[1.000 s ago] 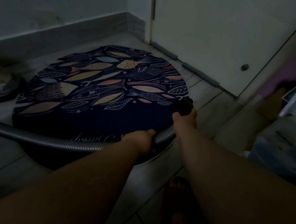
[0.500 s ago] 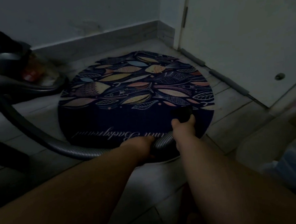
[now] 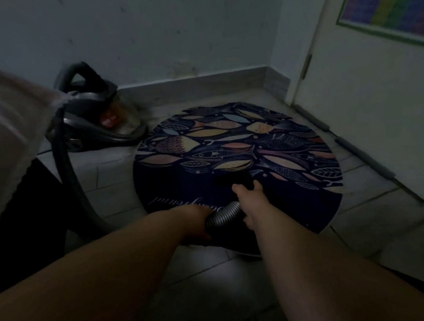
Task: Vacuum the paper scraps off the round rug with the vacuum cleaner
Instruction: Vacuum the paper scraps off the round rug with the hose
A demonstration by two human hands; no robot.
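While left grip (image 3: 195,224), right grip (image 3: 249,195) hold hose (image 3: 223,216) | rug (image 3: 297,204) script (image 3: 173,200) (inverted) illegible

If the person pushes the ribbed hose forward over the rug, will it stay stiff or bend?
Probably it bends: the ribbed hose runs in a long curve from the vacuum cleaner to the left hand. Its ribs should give a non-slippery hold. The right hand, gripping the dark nozzle, likely does the steering.
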